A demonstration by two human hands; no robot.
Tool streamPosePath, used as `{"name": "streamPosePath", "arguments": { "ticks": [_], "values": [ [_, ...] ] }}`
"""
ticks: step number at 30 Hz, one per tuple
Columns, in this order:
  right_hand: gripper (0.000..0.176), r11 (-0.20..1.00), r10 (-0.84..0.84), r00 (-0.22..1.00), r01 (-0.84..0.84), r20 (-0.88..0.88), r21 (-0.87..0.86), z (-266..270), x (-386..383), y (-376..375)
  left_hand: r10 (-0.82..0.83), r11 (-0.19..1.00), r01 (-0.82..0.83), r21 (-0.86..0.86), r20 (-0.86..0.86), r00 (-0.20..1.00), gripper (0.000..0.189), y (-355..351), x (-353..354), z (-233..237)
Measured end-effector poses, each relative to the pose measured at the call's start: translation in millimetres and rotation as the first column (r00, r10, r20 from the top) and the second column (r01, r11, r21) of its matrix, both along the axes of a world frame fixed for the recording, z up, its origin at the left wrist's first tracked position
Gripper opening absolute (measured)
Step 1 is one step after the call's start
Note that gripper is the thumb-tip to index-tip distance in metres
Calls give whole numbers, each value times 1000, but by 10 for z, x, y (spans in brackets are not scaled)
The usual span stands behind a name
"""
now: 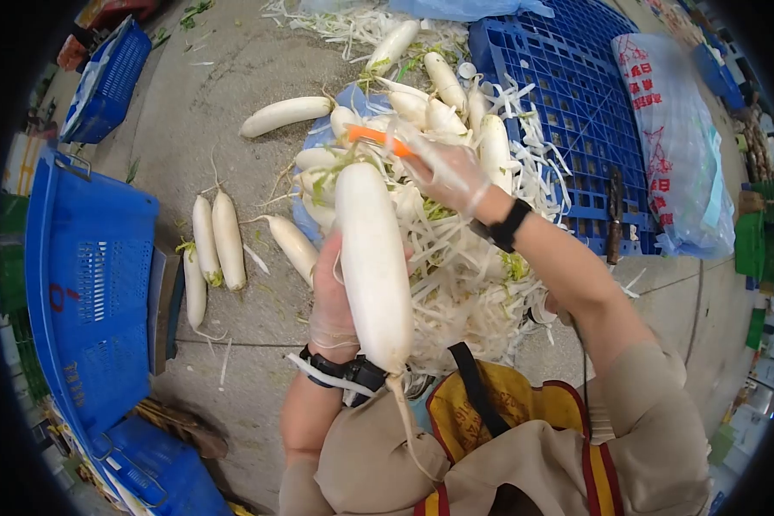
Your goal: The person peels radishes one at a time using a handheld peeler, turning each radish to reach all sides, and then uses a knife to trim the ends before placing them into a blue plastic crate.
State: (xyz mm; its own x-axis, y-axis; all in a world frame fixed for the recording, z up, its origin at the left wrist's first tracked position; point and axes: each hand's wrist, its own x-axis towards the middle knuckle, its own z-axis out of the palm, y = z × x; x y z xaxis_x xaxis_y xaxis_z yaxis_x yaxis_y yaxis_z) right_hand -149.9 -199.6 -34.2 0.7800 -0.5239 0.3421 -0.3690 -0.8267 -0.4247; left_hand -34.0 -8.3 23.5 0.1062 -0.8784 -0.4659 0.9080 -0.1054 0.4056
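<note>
Holding the big radish (pixel 371 258) with its long axis pointing straight ahead, the left hand (pixel 331 301) is wrapped round its middle while the right hand (pixel 447 176), closed on an orange peeler (pixel 378 139), sits at the far end.

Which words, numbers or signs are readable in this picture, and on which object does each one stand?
Plastic bag: red printed characters, too blurred to read.
Blue crate: a red mark and pale characters, too small to read.
White radish and orange peeler: no text.
No text can be quoted.
</note>
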Motion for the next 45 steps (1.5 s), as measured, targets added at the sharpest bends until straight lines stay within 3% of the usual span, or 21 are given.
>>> {"name": "streamPosePath", "arguments": {
  "ticks": [2,4,7,8,10,15,17,18,20,21,22,24,29,31,32,34,36,38,40,42,45],
  "values": [
    [15,976,32,986,-66,165,207,309,-162,345,47,998,-46,38,-18,999,54,-45,16,15],
    [13,903,417,907,-420,53,91,423,-454,690,75,995,-72,62,-50,996,54,-7,66,-35],
    [14,821,516,840,-540,166,185,466,-559,976,95,992,-93,81,-28,995,52,-8,73,-58],
    [14,823,513,843,-537,164,184,429,-494,906,98,991,-99,94,16,995,51,2,53,-54],
    [15,972,173,985,-167,-22,163,279,-204,514,57,995,-57,83,-8,998,51,-3,-2,22],
    [16,946,-20,996,-9,86,324,367,-79,280,-28,999,26,-43,-40,999,52,-18,15,-45],
    [18,877,325,945,-320,49,359,499,-355,663,173,976,-180,126,68,983,50,-39,13,41],
    [18,874,323,945,-317,49,368,477,-439,849,171,975,-178,135,67,983,50,5,19,14],
    [17,820,507,848,-530,156,217,433,-546,1042,73,996,-73,-57,7,997,55,51,66,-74],
    [14,840,475,861,-380,-183,388,552,-421,927,3,991,-14,-134,-83,997,57,71,72,-127],
    [14,907,345,932,-300,-111,296,463,-306,769,-3,991,-9,-135,-85,996,57,74,25,-103],
    [10,973,146,989,-150,33,174,307,-87,307,66,997,-60,-38,182,981,57,57,-62,-12],
    [13,965,111,990,-129,90,229,419,-110,320,-133,938,70,-340,-164,977,52,42,36,-124],
    [14,954,203,977,-212,63,212,576,-238,655,97,995,-96,-6,67,993,47,14,-21,94],
    [15,939,289,957,-291,39,182,607,-272,713,93,996,-93,-6,66,993,47,-10,-10,83],
    [16,958,175,977,-141,-122,251,505,-209,411,55,994,-64,93,98,994,46,-2,-4,50],
    [17,943,-172,939,244,-299,225,372,-64,11,-7,999,9,-32,68,998,48,74,22,-88],
    [18,931,-187,956,246,-228,270,183,-161,69,-75,984,84,-160,59,995,51,62,57,-70],
    [19,918,-195,966,240,-169,315,114,-276,184,71,994,-71,86,3,997,55,21,6,65],
    [23,877,-121,917,279,-381,392,75,-421,333,119,985,-116,126,-12,993,57,-12,29,24],
    [21,854,-136,878,338,-458,396,-113,-572,505,199,966,-201,160,27,980,60,-13,97,-83]
  ]
}}
